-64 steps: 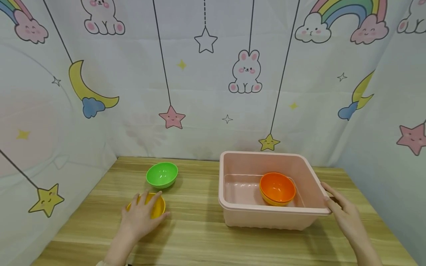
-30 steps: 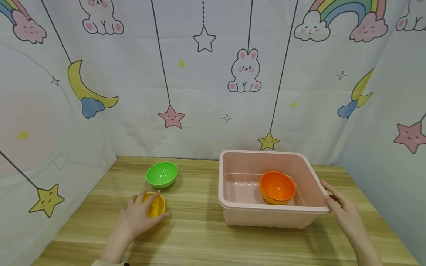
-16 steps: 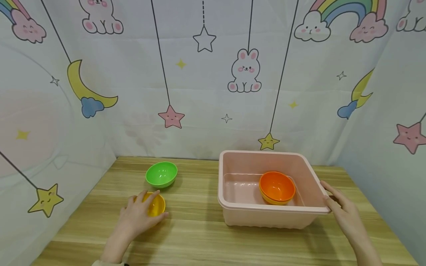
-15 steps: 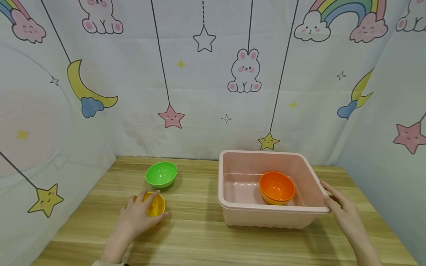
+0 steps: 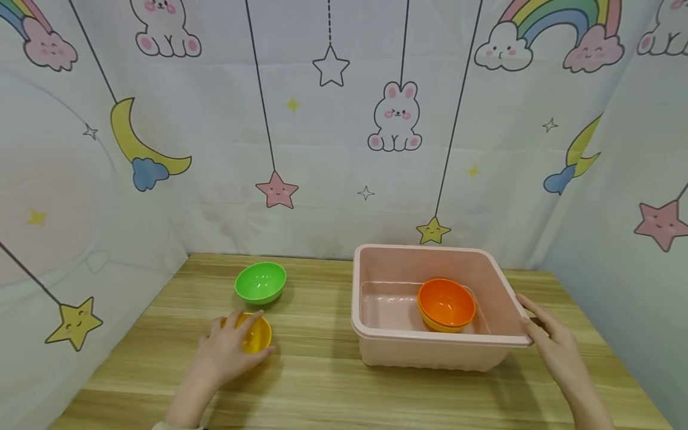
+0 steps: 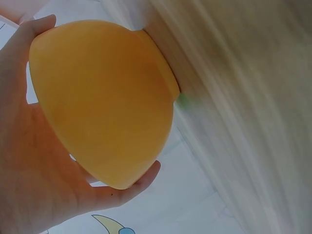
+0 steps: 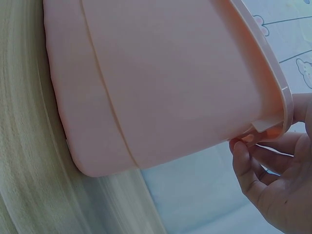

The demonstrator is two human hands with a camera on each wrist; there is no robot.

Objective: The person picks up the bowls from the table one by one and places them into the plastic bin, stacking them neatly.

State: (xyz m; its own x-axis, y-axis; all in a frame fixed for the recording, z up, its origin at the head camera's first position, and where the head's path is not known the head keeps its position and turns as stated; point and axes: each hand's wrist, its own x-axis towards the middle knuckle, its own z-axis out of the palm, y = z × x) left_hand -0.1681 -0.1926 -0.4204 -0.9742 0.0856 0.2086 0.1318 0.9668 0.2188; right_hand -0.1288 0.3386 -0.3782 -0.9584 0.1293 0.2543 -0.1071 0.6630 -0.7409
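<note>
My left hand grips a yellow bowl from above, thumb on the near side of the rim and fingers across the far side. In the left wrist view the yellow bowl shows its smooth outside, its foot close over the wooden table. Just behind it stands a green bowl. My right hand holds the right rim of a pink plastic bin; the right wrist view shows the fingers curled under the rim. Inside the bin, an orange bowl sits nested in a yellow bowl.
The wooden table runs back to a printed cloth with stars, moons and rabbits. Cloth also hangs at both sides. The bin stands right of the middle, its walls higher than the bowls.
The yellow bowl and my left hand have shifted slightly to the right. My right hand keeps its hold on the bin, and the green bowl stays in place.
</note>
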